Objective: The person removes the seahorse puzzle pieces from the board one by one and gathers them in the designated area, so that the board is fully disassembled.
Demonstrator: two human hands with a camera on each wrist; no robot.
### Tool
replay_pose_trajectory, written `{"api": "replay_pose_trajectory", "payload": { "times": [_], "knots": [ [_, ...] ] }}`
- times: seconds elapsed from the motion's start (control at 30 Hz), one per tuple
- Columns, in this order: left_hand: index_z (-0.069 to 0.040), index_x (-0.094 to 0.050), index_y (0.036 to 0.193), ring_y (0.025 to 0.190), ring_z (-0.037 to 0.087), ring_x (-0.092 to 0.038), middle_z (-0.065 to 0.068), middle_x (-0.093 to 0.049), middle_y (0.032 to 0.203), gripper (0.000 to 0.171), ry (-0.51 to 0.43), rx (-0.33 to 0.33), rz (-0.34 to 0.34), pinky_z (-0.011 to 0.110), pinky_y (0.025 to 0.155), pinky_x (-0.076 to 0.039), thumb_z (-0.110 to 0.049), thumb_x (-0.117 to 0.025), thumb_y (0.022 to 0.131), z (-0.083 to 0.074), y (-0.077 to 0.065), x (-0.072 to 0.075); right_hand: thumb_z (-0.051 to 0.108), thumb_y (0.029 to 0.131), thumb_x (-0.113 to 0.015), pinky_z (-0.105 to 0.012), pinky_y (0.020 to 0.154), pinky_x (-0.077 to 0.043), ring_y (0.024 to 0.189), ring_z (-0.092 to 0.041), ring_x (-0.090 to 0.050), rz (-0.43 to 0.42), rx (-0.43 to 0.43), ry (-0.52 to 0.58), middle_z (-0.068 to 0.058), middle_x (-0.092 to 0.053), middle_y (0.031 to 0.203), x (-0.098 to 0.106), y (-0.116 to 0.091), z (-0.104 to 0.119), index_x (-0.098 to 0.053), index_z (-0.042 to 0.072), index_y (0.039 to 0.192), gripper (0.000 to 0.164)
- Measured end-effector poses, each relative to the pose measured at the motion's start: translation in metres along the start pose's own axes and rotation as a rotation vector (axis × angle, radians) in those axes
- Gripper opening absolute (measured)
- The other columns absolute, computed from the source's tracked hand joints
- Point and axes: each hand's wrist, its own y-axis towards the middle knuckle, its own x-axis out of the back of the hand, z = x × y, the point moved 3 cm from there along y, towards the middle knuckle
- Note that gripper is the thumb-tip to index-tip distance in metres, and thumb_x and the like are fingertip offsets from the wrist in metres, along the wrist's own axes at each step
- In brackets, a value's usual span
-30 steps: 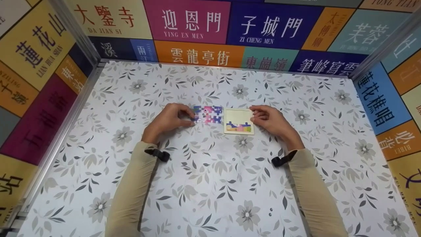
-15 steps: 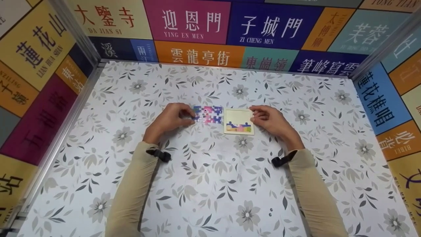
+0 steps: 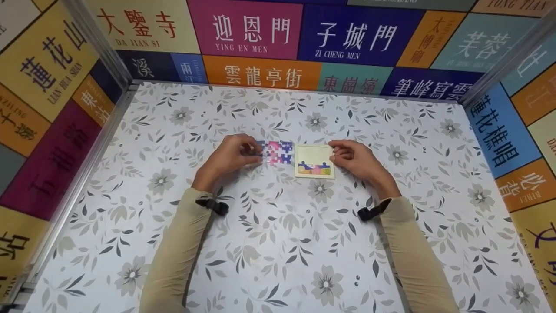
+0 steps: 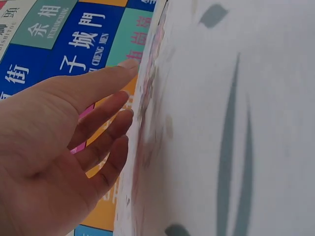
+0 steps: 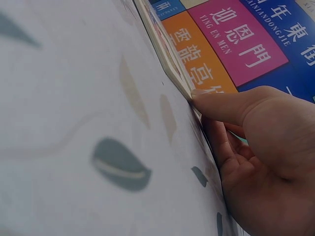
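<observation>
In the head view, several pink, blue and purple jigsaw pieces (image 3: 279, 152) lie in a small group at mid-table. My left hand (image 3: 230, 155) is at their left edge, fingertips over the leftmost ones, which it partly hides. The left wrist view shows its fingers (image 4: 115, 120) loosely bent, the thumb apart from them. Just right of the pieces lies a cream puzzle frame (image 3: 314, 153), its lower part filled with colourful pieces and its upper part bare. My right hand (image 3: 358, 160) holds the frame at its right side, thumb (image 5: 216, 104) against the edge.
The table (image 3: 260, 243) has a white covering printed with grey leaves and flowers. Colourful panels (image 3: 256, 32) with large characters wall it in at the back, left and right. A black strap (image 3: 213, 206) is on each wrist.
My left hand has shifted slightly right, further over the leftmost jigsaw pieces. The right hand and the puzzle frame keep their place; the head view has tilted very slightly.
</observation>
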Motion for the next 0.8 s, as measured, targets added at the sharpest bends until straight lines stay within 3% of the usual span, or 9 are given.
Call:
{"api": "replay_pose_trajectory", "payload": {
  "times": [0.13,0.47,0.67,0.8],
  "knots": [
    [-0.007,-0.081,0.109,0.095,0.023,-0.071,0.008,-0.079,0.107,0.019,-0.001,-0.011,0.029,0.038,0.088,-0.06,-0.013,-0.087,0.092,-0.01,0.008,-0.013,0.023,0.104,-0.075,-0.012,0.091,-0.054,0.107,-0.009,-0.068,-0.006,0.002,-0.006,-0.014,-0.067,0.131,0.0,0.0,0.0,-0.063,0.013,0.151,0.05],
    [-0.007,-0.082,0.11,0.093,0.023,-0.072,0.007,-0.08,0.106,0.015,0.056,-0.125,0.082,0.036,0.086,-0.06,-0.011,-0.082,0.096,-0.04,0.031,-0.051,0.022,0.103,-0.076,-0.011,0.09,-0.054,0.108,-0.012,-0.067,0.002,0.006,0.015,-0.016,-0.066,0.132,-0.001,0.001,0.0,-0.063,0.012,0.151,0.05],
    [-0.006,-0.081,0.114,0.099,0.029,-0.074,0.013,-0.078,0.111,0.018,0.057,-0.197,0.104,0.039,0.089,-0.06,-0.007,-0.078,0.096,-0.056,0.047,-0.071,0.022,0.103,-0.076,-0.014,0.09,-0.055,0.108,-0.012,-0.068,-0.003,0.006,0.001,-0.013,-0.067,0.13,0.0,0.002,0.0,-0.064,0.013,0.15,0.049],
    [-0.008,-0.081,0.114,0.103,0.026,-0.072,0.012,-0.077,0.112,0.019,0.07,-0.206,0.113,0.037,0.091,-0.059,-0.008,-0.079,0.095,-0.067,0.056,-0.084,0.022,0.103,-0.076,-0.013,0.09,-0.055,0.108,-0.013,-0.068,-0.005,0.012,0.007,-0.015,-0.067,0.13,0.001,0.002,0.0,-0.064,0.012,0.149,0.049]
  ]
}}
